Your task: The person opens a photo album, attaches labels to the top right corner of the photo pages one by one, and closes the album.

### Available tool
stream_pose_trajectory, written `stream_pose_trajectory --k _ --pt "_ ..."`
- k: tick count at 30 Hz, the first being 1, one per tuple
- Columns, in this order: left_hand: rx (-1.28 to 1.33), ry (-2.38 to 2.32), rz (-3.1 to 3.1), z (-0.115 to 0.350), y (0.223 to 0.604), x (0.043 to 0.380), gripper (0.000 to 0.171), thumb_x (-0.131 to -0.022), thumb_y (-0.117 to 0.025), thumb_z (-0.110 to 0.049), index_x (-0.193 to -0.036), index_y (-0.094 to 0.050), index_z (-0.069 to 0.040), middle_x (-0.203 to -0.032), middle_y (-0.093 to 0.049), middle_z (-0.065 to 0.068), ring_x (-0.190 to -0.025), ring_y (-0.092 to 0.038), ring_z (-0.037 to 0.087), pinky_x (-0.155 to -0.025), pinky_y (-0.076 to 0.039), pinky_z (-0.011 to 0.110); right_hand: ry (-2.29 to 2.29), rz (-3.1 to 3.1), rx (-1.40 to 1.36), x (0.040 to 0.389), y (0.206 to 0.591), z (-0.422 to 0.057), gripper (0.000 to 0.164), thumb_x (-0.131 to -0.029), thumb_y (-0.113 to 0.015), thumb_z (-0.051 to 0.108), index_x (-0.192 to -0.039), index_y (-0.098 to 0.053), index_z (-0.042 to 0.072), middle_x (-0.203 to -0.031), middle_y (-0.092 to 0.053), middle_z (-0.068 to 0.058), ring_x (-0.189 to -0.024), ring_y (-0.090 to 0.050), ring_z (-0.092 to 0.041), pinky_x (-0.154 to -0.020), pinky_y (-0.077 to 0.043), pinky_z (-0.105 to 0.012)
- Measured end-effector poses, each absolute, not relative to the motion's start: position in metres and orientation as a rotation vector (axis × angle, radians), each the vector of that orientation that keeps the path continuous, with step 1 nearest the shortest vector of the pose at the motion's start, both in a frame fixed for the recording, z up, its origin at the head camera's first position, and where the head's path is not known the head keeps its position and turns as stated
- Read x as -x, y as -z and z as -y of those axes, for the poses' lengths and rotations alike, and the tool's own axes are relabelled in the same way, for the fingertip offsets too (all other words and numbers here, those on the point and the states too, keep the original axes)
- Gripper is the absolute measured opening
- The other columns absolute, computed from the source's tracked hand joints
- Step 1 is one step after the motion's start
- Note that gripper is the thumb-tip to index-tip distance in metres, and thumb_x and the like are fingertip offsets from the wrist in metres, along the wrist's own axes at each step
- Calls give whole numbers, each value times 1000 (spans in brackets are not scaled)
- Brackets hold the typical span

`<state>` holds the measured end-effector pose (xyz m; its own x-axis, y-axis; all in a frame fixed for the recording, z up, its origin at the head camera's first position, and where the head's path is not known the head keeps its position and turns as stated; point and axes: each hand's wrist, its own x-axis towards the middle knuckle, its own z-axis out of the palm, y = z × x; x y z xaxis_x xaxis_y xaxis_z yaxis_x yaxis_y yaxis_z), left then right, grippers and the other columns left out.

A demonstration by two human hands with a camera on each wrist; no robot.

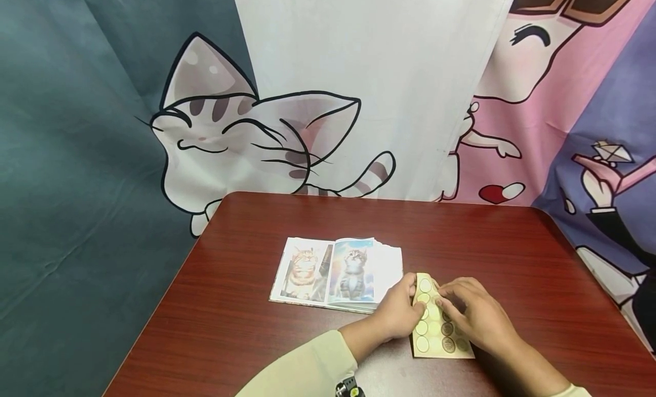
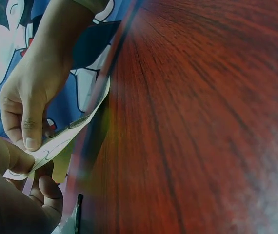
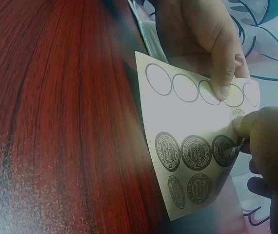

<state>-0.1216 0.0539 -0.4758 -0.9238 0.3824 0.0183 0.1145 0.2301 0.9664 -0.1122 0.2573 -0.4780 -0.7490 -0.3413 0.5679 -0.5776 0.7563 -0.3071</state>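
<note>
A pale yellow sheet of round stickers is held up a little above the table, in front of the open book. My left hand grips its left edge, thumb on the front and fingers behind. My right hand pinches at the sheet's upper right part, its thumb beside a round sticker in the right wrist view. Whether that sticker is lifted is hidden by the thumb. One column shows only pale circle outlines; dark printed stickers remain in others. In the left wrist view the sheet looks bent.
An open book with kitten pictures on its pages lies left of the hands on the reddish-brown table. Behind the table hangs a cloth printed with cartoon cats. A dark watch-like thing sits by the left sleeve.
</note>
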Motion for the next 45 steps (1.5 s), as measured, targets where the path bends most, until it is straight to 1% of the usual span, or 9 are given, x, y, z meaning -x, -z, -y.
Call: stream_pose_trajectory --k 6,16,19,21,25,29,34,41,45 --pt "-491 -1666 -2375 -53 476 122 34 -90 -64 5 -116 -55 -17 -89 -73 -12 -66 -61 -2 -69 -50 16 -668 2466 -678 111 477 -256 28 -72 -89 6 -88 -73 22 -97 -67 11 -95 -62 -12 -79 -46 -24" --pt "-521 -1681 -2382 -53 478 121 40 -88 -63 7 -119 -57 -16 -90 -74 -11 -72 -61 -3 -73 -49 16 -678 2477 -637 108 477 -256 32 -71 -91 8 -83 -69 28 -98 -67 12 -90 -62 -9 -68 -45 -19" --pt "-521 -1695 -2369 -52 478 120 38 -88 -63 8 -117 -57 -16 -89 -74 -9 -70 -61 -2 -70 -50 16 -695 2485 -620 108 477 -256 32 -71 -91 8 -82 -68 28 -98 -66 11 -88 -61 -9 -69 -45 -16" --pt "-519 -1711 -2346 -52 478 120 37 -88 -62 9 -115 -56 -15 -89 -74 -8 -67 -62 -1 -67 -51 16 -705 2488 -607 108 477 -256 30 -71 -90 8 -83 -70 25 -97 -65 10 -86 -60 -10 -69 -44 -15" --pt "-512 -1729 -2320 -53 478 120 35 -88 -61 10 -112 -56 -14 -88 -74 -8 -63 -63 0 -64 -52 16 -717 2485 -600 108 477 -257 26 -70 -90 8 -84 -73 21 -95 -65 8 -86 -59 -11 -70 -44 -15" --pt "-521 -1728 -2328 -52 477 120 35 -88 -61 10 -113 -57 -15 -87 -74 -9 -64 -62 -2 -65 -51 15 -702 2482 -609 109 476 -256 25 -70 -91 10 -83 -75 24 -95 -66 10 -90 -60 -9 -71 -45 -16" --pt "-549 -1714 -2354 -51 476 121 35 -88 -61 10 -112 -57 -14 -86 -73 -9 -64 -60 -4 -65 -51 15 -673 2492 -586 108 475 -254 25 -71 -91 12 -81 -74 26 -96 -66 10 -89 -61 -10 -69 -46 -20" --pt "-522 -1706 -2354 -51 477 120 33 -89 -62 8 -110 -57 -16 -86 -73 -11 -63 -60 -4 -63 -51 15 -648 2513 -543 106 475 -252 24 -72 -89 13 -79 -72 29 -97 -66 10 -86 -63 -11 -61 -50 -31" --pt "-512 -1705 -2350 -51 477 119 32 -89 -62 8 -109 -57 -16 -86 -73 -10 -61 -60 -3 -62 -51 16 -660 2523 -524 105 475 -251 26 -72 -85 13 -75 -68 32 -97 -65 10 -84 -62 -9 -55 -48 -31"
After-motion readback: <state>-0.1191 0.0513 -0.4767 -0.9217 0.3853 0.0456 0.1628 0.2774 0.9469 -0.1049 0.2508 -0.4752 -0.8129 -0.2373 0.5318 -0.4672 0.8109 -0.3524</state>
